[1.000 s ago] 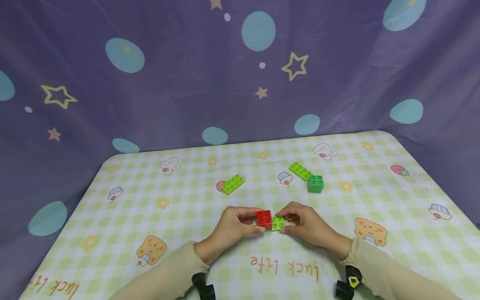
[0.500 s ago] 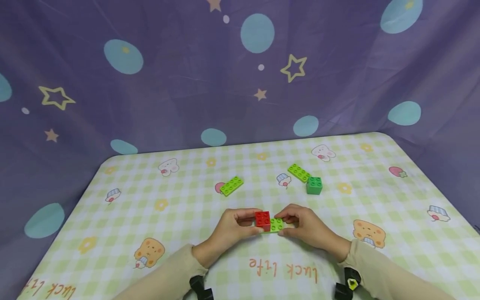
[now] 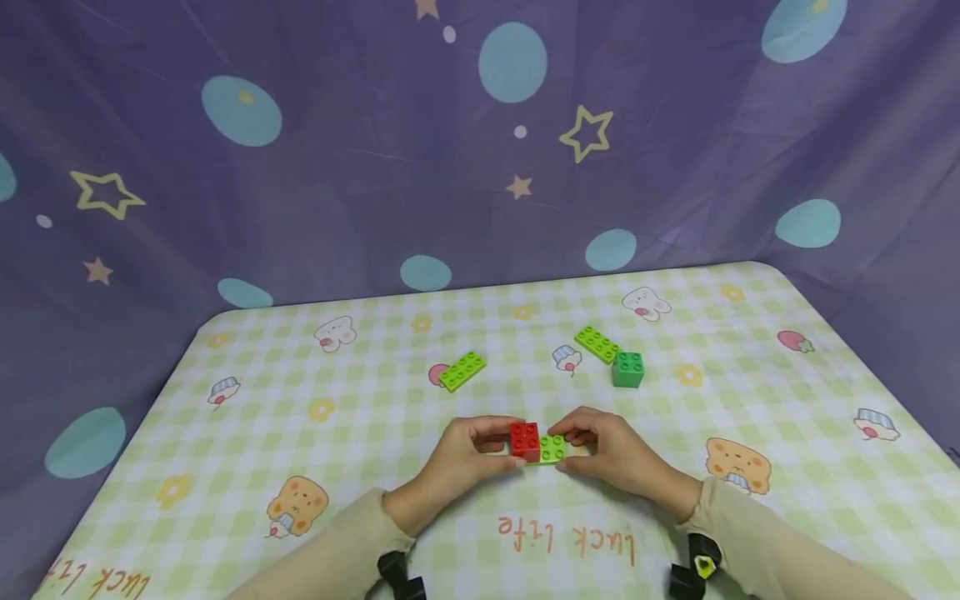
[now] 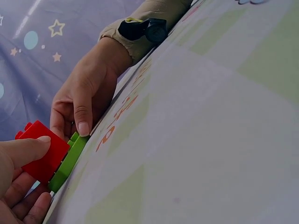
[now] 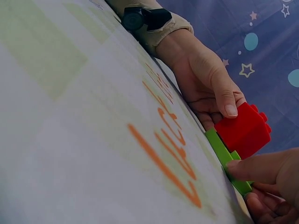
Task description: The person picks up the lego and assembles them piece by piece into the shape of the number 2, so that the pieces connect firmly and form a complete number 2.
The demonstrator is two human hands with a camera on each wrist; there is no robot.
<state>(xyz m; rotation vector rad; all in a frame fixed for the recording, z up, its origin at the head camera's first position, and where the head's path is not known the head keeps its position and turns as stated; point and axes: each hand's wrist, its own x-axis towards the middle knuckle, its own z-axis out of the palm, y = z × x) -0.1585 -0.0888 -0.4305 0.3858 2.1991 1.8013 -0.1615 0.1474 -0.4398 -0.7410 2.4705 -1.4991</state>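
Holding, left hand (image 3: 456,454): red brick (image 3: 524,442), gripped between thumb and fingers. Holding, right hand (image 3: 615,450): bare end of lime plate (image 3: 552,448), pinched between thumb and fingers.

Position: brick upright on the plate's left half, studs exposed on the right; plate low over the counter (image 3: 450,554), contact uncertain.

Risks, as judged:
1. Loose joint: depth of seating cannot be told; if shallow, a lift by the brick alone could leave the plate behind.
2. Tilt: uneven pressure from the two hands could pry one edge of the brick up.
3. Slip: the plate is thin, giving the right fingertips little edge; a sideways pull could free it.

Surface: counter under pale green-and-white checked cloth, printed with bears, cupcakes, flowers and lettering. Beyond the hands: one spare lime plate (image 3: 462,371) left of centre; a second lime plate (image 3: 597,344) right of it, its corner at a dark green brick (image 3: 627,369).

Room: purple backdrop (image 3: 337,217) behind, patterned with stars and blue ovals.
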